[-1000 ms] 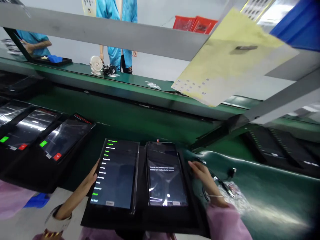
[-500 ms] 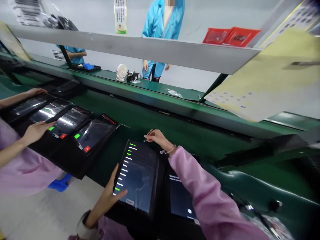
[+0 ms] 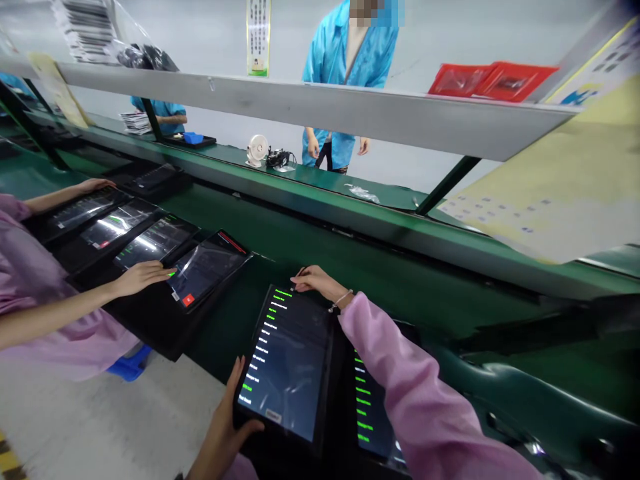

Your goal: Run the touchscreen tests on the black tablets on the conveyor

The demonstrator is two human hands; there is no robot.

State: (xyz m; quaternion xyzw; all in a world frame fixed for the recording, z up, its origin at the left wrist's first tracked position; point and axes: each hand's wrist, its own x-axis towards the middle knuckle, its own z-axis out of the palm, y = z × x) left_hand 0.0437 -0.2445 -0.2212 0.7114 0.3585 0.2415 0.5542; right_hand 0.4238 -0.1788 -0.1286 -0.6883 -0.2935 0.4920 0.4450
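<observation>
A tablet (image 3: 287,367) with a lit list of green and white test lines lies tilted in front of me. My left hand (image 3: 227,420) grips its lower left edge, thumb over the front corner and fingers along the side. At the tablet's top edge, my right hand (image 3: 320,283) pinches a small cable plug (image 3: 293,289) with a light tip. Whether the plug sits in the tablet or only beside it, I cannot tell. Partly under my right sleeve lies a second tablet (image 3: 370,407), also showing green lines.
To the left, a co-worker's hand (image 3: 143,277) touches one of several tablets in a row; that person's other hand (image 3: 95,185) is at the far one. A grey shelf (image 3: 325,110) crosses above the green bench (image 3: 280,223). Dark cables (image 3: 505,427) lie at right.
My right hand has brought the plug close to the tablet's top edge. The second tablet's screen now shows a green list. The co-worker's near hand has moved right to another tablet.
</observation>
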